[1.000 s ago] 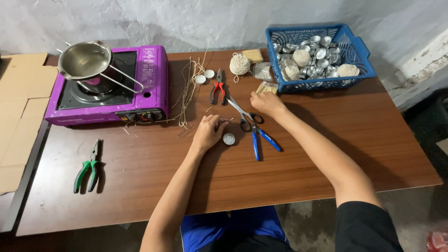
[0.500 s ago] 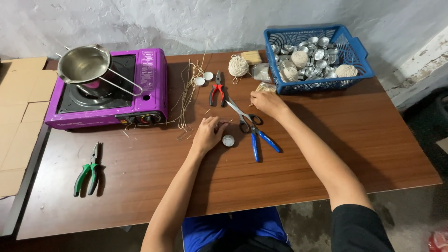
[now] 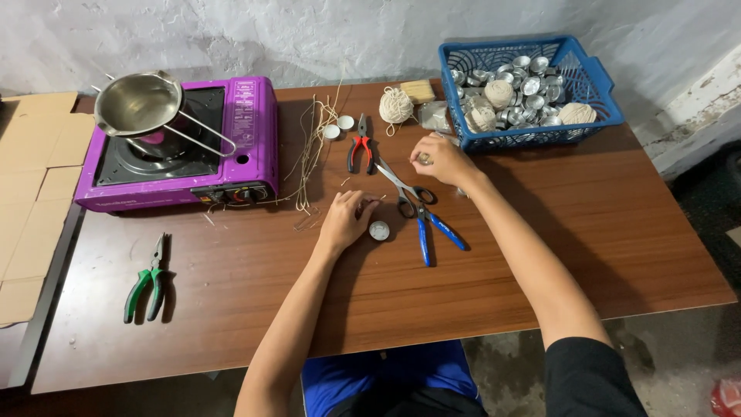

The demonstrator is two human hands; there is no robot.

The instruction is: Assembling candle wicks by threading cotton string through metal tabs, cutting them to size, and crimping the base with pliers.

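Tealight cup [image 3: 379, 230] steadied by our left hand [image 3: 347, 218] beside the scissors [image 3: 405, 189], fingers curled loosely; right hand [image 3: 440, 158] pinches a small metal piece [image 3: 423, 159] beyond them.

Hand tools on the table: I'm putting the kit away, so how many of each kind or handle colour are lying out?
Red-handled pliers: 1
Blue-handled pliers: 1
Green-handled pliers: 1
Scissors: 1
Total: 4
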